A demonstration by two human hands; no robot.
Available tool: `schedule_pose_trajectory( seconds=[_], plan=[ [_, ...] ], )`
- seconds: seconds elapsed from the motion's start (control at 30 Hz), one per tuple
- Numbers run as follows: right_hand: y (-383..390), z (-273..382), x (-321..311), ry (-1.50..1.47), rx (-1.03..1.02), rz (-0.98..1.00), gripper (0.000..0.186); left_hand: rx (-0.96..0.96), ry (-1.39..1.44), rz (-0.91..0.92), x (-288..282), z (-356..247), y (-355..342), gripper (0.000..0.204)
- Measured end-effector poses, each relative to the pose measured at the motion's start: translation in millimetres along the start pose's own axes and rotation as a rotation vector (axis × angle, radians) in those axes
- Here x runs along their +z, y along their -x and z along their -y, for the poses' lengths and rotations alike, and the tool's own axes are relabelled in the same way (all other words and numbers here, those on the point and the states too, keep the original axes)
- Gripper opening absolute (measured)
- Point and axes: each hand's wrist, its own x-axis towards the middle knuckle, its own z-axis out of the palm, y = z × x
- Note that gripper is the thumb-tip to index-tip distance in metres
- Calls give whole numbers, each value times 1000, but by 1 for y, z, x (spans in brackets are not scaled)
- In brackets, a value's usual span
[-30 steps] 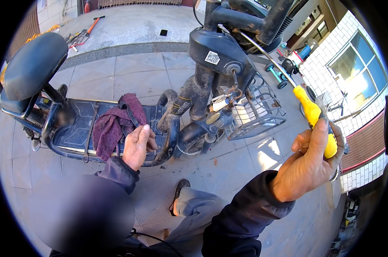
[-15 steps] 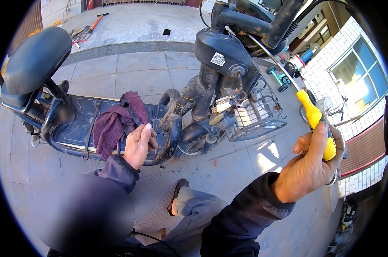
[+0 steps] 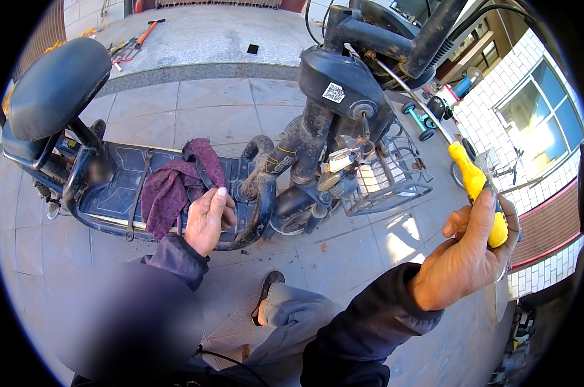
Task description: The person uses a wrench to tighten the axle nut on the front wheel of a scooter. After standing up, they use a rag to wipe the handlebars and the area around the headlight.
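Note:
My right hand (image 3: 469,251) is wrapped round the yellow handle of a long screwdriver (image 3: 474,173). Its thin metal shaft slants up and left to the underside of the electric scooter's handlebar (image 3: 376,35), where the contact at the tip is too small to make out. My left hand (image 3: 209,216) is closed beside a crumpled purple rag (image 3: 169,193) on the scooter's footboard (image 3: 114,187). A narrow dark piece (image 3: 203,169) lies over the rag and reaches my left thumb; whether my fingers grip it is hidden. Keys (image 3: 340,160) hang from the ignition lock (image 3: 363,109).
A metal spanner (image 3: 137,197) lies across the footboard, left of the rag. The black seat (image 3: 58,89) rises at the left, and a wire basket (image 3: 392,174) sits at the scooter's front. Several tools, one an orange-handled hammer (image 3: 145,35), lie on the raised concrete slab (image 3: 201,39).
The scooter's front column and handlebar have shifted slightly to the right in the picture, and the hanging keys with them. Both hands stay nearly where they were, the right still holding the screwdriver.

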Motion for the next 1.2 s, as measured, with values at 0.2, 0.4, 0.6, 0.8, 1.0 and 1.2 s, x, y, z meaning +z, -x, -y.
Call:
schedule_pose_trajectory(
  seconds=[0.2, 0.4, 0.6, 0.8, 1.0, 1.2],
  plan=[
    [1, 2, 2, 3, -18, -13, 27, 8, -10, -2, -3, 1, 0, 43],
    [-1, -1, -2, -17, 30, -2, 27, 4, -14, -3, -5, 0, 1, 44],
    [-3, 4, -9, 16, -240, 238, 30, 4, -21, 9, -2, 2, 0, 41],
    [5, 11, -9, -23, -106, 274, 30, -1, -29, 1, 2, 5, 0, 34],
    [-11, -4, -11, 44, 220, 93, 38, 0, -95, 47, 4, 5, 1, 25],
    [-6, -1, -20, 158, -117, 199, 30, -18, -65, 14, 9, 10, 1, 18]
  ],
)
